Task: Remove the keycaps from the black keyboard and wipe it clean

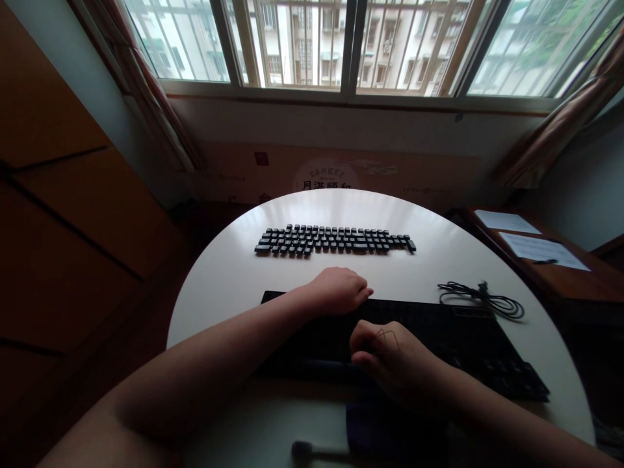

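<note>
Nearest the camera, a brush lies on the white table. In the head view, your left hand curls over the keyboard's far edge; your right hand, fingers bent, is over its middle (whether either pinches anything, I cannot tell). Loose keycaps lie beyond both.

I got a dim picture through the head camera, lit by daylight from the wide window, where the view outside looked pale and washed out. Soft glare spread over the far part of the white table. I saw the black keyboard base and the wooden cabinet sink into shadow. The brush looked blurred, and the edges appeared stretched.
</note>
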`<state>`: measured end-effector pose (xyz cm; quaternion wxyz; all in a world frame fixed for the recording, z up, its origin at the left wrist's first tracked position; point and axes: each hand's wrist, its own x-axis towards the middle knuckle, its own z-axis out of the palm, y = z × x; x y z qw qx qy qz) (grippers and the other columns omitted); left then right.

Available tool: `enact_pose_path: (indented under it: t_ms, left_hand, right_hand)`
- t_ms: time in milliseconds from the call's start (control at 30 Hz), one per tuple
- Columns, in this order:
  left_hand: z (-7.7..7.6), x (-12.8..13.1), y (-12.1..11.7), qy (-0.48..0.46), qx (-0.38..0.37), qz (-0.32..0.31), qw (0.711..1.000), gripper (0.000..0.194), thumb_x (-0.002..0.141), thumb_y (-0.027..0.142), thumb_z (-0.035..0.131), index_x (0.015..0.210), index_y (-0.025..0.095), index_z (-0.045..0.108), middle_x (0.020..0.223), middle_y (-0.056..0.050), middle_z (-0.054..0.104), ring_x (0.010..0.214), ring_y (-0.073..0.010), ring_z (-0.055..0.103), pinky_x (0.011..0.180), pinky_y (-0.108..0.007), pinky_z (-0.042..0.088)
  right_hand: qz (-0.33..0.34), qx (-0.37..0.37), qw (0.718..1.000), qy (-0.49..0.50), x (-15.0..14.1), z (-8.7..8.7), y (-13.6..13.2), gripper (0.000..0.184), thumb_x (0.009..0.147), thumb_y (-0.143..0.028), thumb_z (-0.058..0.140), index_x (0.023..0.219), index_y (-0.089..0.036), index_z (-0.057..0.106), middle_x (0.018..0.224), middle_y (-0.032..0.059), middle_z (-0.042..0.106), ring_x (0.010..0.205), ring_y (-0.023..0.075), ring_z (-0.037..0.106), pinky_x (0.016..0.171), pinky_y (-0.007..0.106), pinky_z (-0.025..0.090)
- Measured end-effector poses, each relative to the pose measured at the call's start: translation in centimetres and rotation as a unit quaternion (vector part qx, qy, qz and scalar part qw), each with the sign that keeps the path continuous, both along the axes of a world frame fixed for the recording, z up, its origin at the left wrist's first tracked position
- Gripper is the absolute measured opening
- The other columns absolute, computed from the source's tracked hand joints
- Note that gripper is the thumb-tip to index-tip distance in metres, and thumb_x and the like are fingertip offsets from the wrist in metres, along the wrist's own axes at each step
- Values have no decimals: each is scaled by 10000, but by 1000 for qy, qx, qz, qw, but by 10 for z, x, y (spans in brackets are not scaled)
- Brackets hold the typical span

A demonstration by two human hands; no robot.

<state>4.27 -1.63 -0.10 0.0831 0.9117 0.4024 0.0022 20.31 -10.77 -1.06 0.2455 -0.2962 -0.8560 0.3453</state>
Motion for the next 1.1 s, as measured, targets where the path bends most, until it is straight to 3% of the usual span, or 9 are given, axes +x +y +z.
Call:
enact_pose_path:
  t_ms: [233, 467, 567, 633, 767, 900, 1100]
  left_hand:
    - [1, 0, -1, 0, -3, 6, 1000, 415, 986, 419, 380, 791, 195, 670, 861, -57, 713, 755, -205, 622, 643, -296, 418]
    - [1, -1, -1, -5, -4, 10, 1000, 423, 983, 423, 370, 809, 197, 683, 867, -60, 715, 780, -208, 626, 672, -301, 432]
    - [2, 0, -1, -6, -8, 7, 1000, 421, 977, 421, 371, 830, 197, 696, 870, -64, 716, 790, -215, 628, 682, -308, 439]
    - [3, 0, -1, -3, -13, 4, 1000, 420, 980, 421, 373, 828, 195, 693, 865, -65, 715, 783, -218, 628, 675, -312, 440]
    - [6, -2, 0, -17, -15, 2, 1000, 396, 989, 418, 394, 827, 181, 666, 872, -63, 703, 767, -204, 623, 650, -299, 437]
    - [17, -10, 2, -97, 14, 1, 995, 307, 996, 370, 421, 920, 182, 652, 939, -48, 693, 797, -188, 621, 666, -285, 443]
    - [41, -20, -3, -204, -25, -75, 976, 204, 901, 323, 639, 1069, 207, 632, 1072, -28, 664, 792, -127, 632, 684, -236, 462]
  right_hand:
    - [-1, 48, 999, 13, -5, -3, -3, 323, 995, -475, 458, 844, -200, 538, 654, -21, 566, 514, 109, 464, 522, 222, 319]
    - [-43, -12, 993, 106, -4, -9, -4, 327, 1004, -484, 428, 867, -201, 519, 634, -31, 509, 521, 106, 453, 517, 222, 348]
    - [-130, -99, 956, 244, 0, -3, -2, 361, 1019, -529, 350, 852, -224, 450, 537, -81, 385, 415, 92, 358, 408, 200, 276]
    - [-189, -119, 925, 309, 7, 4, 2, 360, 1014, -546, 353, 854, -233, 430, 510, -93, 362, 378, 89, 325, 369, 195, 239]
    - [-206, -103, 941, 249, 28, 14, 17, 348, 983, -548, 451, 862, -222, 472, 537, -65, 430, 420, 100, 384, 392, 205, 281]
    - [-207, -58, 965, 151, 41, 12, 31, 321, 985, -513, 479, 872, -214, 510, 568, -56, 427, 470, 105, 386, 436, 219, 309]
    - [-208, -28, 968, 139, 39, 6, 37, 287, 997, -489, 465, 949, -215, 536, 598, -55, 435, 493, 106, 381, 457, 228, 310]
